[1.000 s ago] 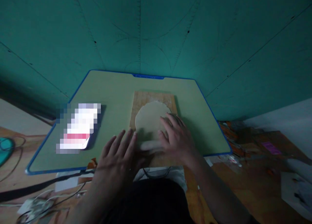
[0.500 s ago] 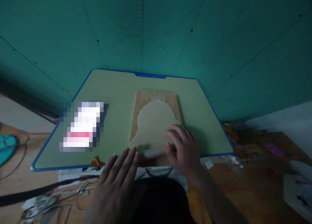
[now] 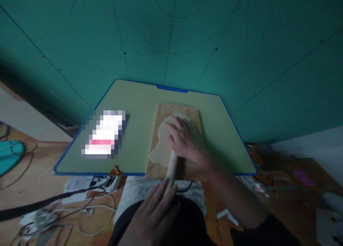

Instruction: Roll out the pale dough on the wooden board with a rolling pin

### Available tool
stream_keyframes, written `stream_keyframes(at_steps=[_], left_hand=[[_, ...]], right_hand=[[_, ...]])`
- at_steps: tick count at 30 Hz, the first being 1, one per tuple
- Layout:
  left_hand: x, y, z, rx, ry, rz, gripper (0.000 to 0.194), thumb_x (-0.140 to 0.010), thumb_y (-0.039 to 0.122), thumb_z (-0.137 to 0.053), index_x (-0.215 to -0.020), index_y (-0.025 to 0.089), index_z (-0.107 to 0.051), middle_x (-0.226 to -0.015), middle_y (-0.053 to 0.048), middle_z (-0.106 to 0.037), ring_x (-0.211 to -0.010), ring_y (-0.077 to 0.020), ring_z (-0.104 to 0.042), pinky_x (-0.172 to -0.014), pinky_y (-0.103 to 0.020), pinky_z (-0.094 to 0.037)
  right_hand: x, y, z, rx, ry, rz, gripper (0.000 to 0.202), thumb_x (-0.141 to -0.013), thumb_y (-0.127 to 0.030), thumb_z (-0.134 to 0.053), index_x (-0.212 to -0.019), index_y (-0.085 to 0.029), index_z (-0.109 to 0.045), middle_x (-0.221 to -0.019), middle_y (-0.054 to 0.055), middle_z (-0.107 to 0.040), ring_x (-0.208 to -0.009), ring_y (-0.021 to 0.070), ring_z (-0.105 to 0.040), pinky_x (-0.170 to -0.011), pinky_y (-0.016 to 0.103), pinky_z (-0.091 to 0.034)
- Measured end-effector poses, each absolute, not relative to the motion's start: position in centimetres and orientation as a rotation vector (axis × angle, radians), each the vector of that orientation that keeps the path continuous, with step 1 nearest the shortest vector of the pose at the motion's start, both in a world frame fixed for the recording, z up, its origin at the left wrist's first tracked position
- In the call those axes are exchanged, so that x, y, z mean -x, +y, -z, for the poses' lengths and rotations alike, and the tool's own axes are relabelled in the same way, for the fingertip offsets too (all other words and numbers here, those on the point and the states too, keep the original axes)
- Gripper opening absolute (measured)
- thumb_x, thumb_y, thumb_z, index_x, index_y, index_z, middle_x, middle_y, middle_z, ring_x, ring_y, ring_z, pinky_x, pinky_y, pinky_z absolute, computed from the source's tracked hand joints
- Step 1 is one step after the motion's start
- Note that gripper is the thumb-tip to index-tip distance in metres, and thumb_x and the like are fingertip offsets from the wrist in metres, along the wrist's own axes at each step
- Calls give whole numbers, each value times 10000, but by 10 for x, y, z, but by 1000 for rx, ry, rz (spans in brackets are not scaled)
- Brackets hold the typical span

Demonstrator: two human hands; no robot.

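Pale cylindrical pin [image 3: 173,164] turned lengthwise on flat cream dough [image 3: 161,146]: rolling axis changed. Ends covered by left hand [image 3: 150,215], right hand [image 3: 183,140]; grips unclear.

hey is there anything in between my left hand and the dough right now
Yes, the rolling pin: your left hand is at its near end, and it runs from there over the near edge of the wooden board onto the dough, up to your right hand.

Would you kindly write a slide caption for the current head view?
Left hand and right hand at opposite ends of a rolling pin, over flattened dough on a wooden board.
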State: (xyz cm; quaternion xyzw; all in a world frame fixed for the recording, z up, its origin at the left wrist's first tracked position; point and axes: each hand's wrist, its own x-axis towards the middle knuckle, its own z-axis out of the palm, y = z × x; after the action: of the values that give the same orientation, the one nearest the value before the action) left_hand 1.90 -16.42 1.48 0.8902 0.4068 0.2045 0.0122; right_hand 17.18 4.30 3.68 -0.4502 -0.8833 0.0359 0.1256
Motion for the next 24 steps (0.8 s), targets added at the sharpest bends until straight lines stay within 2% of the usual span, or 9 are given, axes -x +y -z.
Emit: stream_keyframes(at_steps=[3, 7, 10, 15, 18, 20, 24], left_hand=[[-15, -164, -13, -2653, 1324, -711, 444, -919, 149, -532, -1340, 221, -652, -1580, -112, -495, -1514, -310, -378, -1145, -493, -485], [-19, -161, -9, -2624, 1319, -763, 451, -881, 104, -546, -1309, 201, -654, -1579, -112, -499, -1556, -296, -286, -1165, -491, -462], [-35, -152, -8, -2621, 1219, -770, 398, -892, 130, -575, -1271, 205, -671, -1549, -77, -541, -1567, -296, -252, -1199, -488, -424], [-63, -138, -12, -2655, 1043, -688, 372, -925, 286, -634, -1283, 193, -669, -1519, -70, -574, -1530, -316, -333, -1237, -504, -359], [-61, -140, -12, -2646, 1078, -627, 433, -902, 250, -652, -1333, 207, -643, -1525, -69, -569, -1520, -310, -354, -1237, -502, -355], [-50, -146, -13, -2598, 1137, -642, 421, -872, 234, -666, -1292, 213, -666, -1551, -79, -539, -1522, -325, -348, -1229, -516, -365], [-24, -162, -23, -2473, 1324, -678, 302, -862, 187, -630, -1153, 211, -704, -1654, -107, -384, -1543, -336, -308, -1222, -526, -377]], right_hand=[[-149, 45, -42, 1273, -2586, -97, 383, -927, -189, -489, -1260, -150, -674, -1378, 153, -608, -1358, 300, -487, -1195, 474, -337], [-147, 47, -40, 1196, -2588, -147, 359, -922, -186, -493, -1214, -135, -695, -1309, 164, -639, -1305, 310, -522, -1163, 469, -376], [-172, 47, -34, 1154, -2602, -218, 402, -921, -166, -463, -1260, -143, -679, -1407, 161, -597, -1366, 302, -486, -1180, 480, -362], [-211, 43, -31, 1268, -2615, -275, 529, -959, -174, -393, -1467, -133, -538, -1608, 165, -426, -1487, 296, -380, -1236, 523, -269], [-199, 41, -37, 1288, -2660, -284, 555, -962, -182, -402, -1505, -119, -498, -1644, 180, -364, -1521, 306, -325, -1248, 520, -239], [-179, 40, -41, 1275, -2673, -266, 553, -950, -185, -434, -1494, -127, -513, -1643, 174, -368, -1519, 310, -320, -1248, 511, -237], [-131, 38, -45, 1248, -2655, -177, 508, -940, -213, -477, -1436, -140, -564, -1556, 171, -486, -1485, 325, -357, -1242, 545, -222]])
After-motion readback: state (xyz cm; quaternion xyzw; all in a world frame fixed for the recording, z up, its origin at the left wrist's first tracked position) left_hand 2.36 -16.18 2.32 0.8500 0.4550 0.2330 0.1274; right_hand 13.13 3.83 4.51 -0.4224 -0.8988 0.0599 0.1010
